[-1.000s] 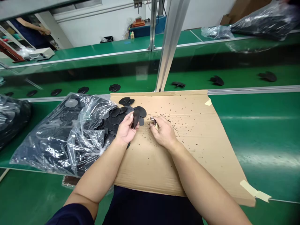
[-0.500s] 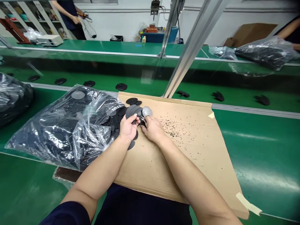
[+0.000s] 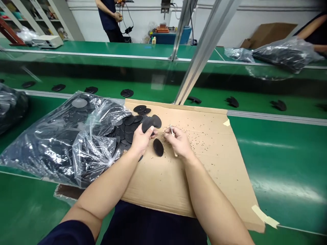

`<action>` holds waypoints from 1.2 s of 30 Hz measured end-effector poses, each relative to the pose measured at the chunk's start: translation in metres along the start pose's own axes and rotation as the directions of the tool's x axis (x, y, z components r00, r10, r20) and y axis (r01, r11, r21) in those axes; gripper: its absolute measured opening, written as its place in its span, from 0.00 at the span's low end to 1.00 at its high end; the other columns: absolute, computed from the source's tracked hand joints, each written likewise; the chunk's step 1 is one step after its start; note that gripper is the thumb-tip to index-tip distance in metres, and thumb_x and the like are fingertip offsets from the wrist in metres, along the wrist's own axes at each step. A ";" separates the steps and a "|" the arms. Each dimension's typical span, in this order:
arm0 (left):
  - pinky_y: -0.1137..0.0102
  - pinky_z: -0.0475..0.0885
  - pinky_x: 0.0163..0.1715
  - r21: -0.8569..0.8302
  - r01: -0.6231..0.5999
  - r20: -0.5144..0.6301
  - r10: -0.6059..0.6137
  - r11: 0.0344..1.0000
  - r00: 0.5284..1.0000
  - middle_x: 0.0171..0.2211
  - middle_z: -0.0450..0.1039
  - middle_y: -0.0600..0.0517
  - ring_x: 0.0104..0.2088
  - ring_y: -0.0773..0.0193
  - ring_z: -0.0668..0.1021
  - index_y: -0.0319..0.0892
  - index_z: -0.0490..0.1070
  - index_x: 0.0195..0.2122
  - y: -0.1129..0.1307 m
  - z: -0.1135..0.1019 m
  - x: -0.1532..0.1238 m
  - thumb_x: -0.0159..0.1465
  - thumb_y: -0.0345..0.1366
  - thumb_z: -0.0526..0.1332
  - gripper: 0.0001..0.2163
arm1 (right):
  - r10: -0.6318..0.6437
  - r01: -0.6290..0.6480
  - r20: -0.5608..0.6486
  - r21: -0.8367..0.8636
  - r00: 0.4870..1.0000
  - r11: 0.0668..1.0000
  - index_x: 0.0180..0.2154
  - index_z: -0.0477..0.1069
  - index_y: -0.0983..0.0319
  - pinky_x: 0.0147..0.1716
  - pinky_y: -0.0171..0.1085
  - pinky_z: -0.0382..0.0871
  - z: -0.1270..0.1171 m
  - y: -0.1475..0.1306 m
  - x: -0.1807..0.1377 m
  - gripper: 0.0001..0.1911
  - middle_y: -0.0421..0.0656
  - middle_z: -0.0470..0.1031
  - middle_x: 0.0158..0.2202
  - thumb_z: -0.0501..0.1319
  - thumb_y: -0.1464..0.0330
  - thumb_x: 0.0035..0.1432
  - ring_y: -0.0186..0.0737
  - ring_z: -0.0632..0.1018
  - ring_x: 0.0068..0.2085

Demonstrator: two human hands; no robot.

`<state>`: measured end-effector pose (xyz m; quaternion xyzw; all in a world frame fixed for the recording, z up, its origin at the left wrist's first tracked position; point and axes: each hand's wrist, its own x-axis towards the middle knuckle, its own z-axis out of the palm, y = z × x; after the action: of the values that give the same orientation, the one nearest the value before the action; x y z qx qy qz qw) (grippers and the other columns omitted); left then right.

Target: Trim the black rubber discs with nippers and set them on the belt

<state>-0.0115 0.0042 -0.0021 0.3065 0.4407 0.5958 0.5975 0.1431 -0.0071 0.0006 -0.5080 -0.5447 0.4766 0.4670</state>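
My left hand [image 3: 143, 139] is closed on a fanned stack of thin black discs [image 3: 154, 121], thumb on top. In my right hand [image 3: 178, 141] is a small pair of nippers [image 3: 172, 131] with a metal tip and pale handles, pointing away from me. A single black disc [image 3: 158, 147] shows between and just below my hands, apart from both; whether it lies flat or is dropping I cannot tell. Left of my left hand, loose discs [image 3: 125, 128] spill from a clear plastic bag [image 3: 63, 136]. Cardboard [image 3: 163, 190] lies under my hands, strewn with tiny black bits [image 3: 201, 143].
Behind the cardboard, small piles of discs [image 3: 127, 93] line a green conveyor [image 3: 158, 97]. A slanted metal post [image 3: 201, 51] rises at the cardboard's far edge. Tape [image 3: 265, 216] holds its near right corner. Across the line stand a person [image 3: 108, 17] and, at right, another person's arm [image 3: 310, 30].
My hands have moved apart, the right one drawing back rightward with the nippers. A lone disc now shows between them. The view has shifted slightly, and the person behind appears further right.
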 end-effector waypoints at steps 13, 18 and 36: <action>0.71 0.73 0.29 -0.073 -0.024 -0.052 0.020 0.997 0.998 0.31 0.73 0.49 0.30 0.61 0.78 0.39 0.65 0.39 0.001 -0.003 0.003 0.50 0.43 0.71 0.21 | -0.086 0.467 0.540 -0.625 0.837 0.625 0.48 0.69 0.58 0.43 0.38 0.65 -0.003 -0.022 -0.022 0.22 0.45 0.71 0.48 0.64 0.73 0.50 0.45 0.73 0.46; 0.69 0.73 0.30 -0.076 0.007 -0.042 -0.011 0.997 0.999 0.33 0.75 0.47 0.31 0.59 0.79 0.38 0.67 0.38 0.001 -0.003 0.002 0.50 0.43 0.70 0.20 | -0.110 0.349 0.419 -0.549 0.901 0.760 0.37 0.71 0.59 0.35 0.36 0.63 -0.007 -0.016 -0.017 0.08 0.40 0.73 0.33 0.61 0.73 0.52 0.40 0.73 0.35; 0.61 0.72 0.48 -0.073 -0.012 0.171 0.025 0.997 0.985 0.43 0.75 0.45 0.44 0.56 0.77 0.38 0.71 0.42 -0.003 0.005 -0.013 0.50 0.39 0.73 0.20 | -0.357 0.311 -0.206 -0.226 0.911 0.923 0.42 0.70 0.61 0.37 0.39 0.69 0.014 -0.004 -0.017 0.12 0.41 0.72 0.31 0.59 0.65 0.56 0.38 0.73 0.32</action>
<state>-0.0045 -0.0082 -0.0007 0.3392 0.3628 0.5881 0.6384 0.1298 -0.0252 0.0026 -0.5032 -0.6051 0.2699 0.5549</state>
